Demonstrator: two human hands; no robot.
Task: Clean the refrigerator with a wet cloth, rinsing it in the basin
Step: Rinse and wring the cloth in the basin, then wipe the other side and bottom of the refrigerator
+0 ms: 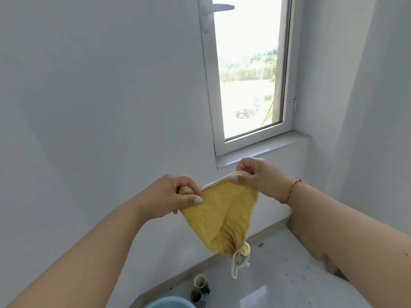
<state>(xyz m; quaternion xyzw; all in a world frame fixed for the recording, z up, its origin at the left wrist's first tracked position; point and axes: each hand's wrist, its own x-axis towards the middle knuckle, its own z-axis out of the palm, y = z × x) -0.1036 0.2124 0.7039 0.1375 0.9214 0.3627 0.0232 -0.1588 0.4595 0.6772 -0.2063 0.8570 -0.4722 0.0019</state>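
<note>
A yellow cloth (224, 218) with a white trim hangs in the air in front of me, held up by its top edge. My left hand (175, 196) pinches the cloth's left corner between thumb and curled fingers. My right hand (255, 174) pinches the right corner, a little higher. The cloth sags into a pouch, and a white loop dangles from its bottom tip. Far below, at the frame's bottom edge, only the rim of a blue basin (169, 303) shows. The refrigerator is out of view.
A white wall is straight ahead, with a window (249, 70) and its sill (262, 150) just behind my right hand. On the grey floor (278, 274) below stand a paper cup (200, 281) and a small dark green object (196, 294) next to the basin.
</note>
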